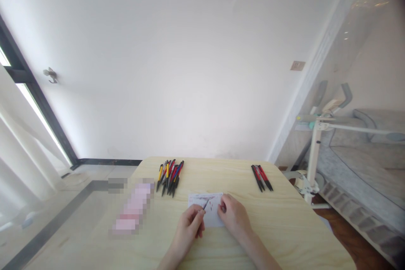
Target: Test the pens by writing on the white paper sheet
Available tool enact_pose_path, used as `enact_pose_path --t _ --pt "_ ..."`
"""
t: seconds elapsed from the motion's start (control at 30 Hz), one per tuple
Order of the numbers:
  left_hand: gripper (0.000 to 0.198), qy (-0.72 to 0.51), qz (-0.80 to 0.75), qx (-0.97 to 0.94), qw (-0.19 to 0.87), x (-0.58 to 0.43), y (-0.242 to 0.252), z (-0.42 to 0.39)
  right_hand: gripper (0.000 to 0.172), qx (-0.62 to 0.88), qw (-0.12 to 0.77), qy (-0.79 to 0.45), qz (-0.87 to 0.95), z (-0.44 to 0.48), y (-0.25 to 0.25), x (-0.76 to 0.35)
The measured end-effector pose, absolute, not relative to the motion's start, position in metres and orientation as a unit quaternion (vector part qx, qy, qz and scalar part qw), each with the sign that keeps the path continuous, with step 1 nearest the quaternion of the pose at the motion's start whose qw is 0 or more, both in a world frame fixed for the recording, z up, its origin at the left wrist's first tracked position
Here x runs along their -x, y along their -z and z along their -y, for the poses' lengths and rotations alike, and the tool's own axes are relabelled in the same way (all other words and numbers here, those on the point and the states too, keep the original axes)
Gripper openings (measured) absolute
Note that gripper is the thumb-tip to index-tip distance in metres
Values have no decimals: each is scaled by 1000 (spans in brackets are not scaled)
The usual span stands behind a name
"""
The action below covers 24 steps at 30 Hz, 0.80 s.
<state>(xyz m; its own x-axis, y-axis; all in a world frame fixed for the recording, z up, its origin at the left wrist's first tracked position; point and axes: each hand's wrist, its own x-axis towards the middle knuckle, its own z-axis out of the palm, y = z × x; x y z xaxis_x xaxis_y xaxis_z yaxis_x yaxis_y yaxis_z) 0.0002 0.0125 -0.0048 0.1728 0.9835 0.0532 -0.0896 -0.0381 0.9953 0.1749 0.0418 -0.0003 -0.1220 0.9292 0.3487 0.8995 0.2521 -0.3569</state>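
My left hand (191, 220) is closed in a pinch around a thin, dark, pen-like stick (206, 204). The stick slants up and to the right over a small white sheet of paper (212, 220), and my fingers hide its lower part. Dark scribbles and a few small reddish marks show on the sheet. My right hand (234, 216) rests on the sheet's right edge, its thumb and fingers curled in against the paper. Beyond my hands, a loose bunch of pens (170, 177) with yellow, red, grey and blue barrels lies at the back left.
Three pens (262, 178), red and grey with black ends, lie side by side at the table's back right. A blurred pink item (134, 209) is by the left edge of the wooden table (294, 236). A white wall rises behind; a metal-framed machine (313, 156) stands right.
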Motion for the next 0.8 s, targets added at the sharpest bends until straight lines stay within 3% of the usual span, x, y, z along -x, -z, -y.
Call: enact_pose_path --t 0.8 --pt "25 -515 -408 -508 557 2 2 -11 8 618 278 -23 735 -40 -2 -175"
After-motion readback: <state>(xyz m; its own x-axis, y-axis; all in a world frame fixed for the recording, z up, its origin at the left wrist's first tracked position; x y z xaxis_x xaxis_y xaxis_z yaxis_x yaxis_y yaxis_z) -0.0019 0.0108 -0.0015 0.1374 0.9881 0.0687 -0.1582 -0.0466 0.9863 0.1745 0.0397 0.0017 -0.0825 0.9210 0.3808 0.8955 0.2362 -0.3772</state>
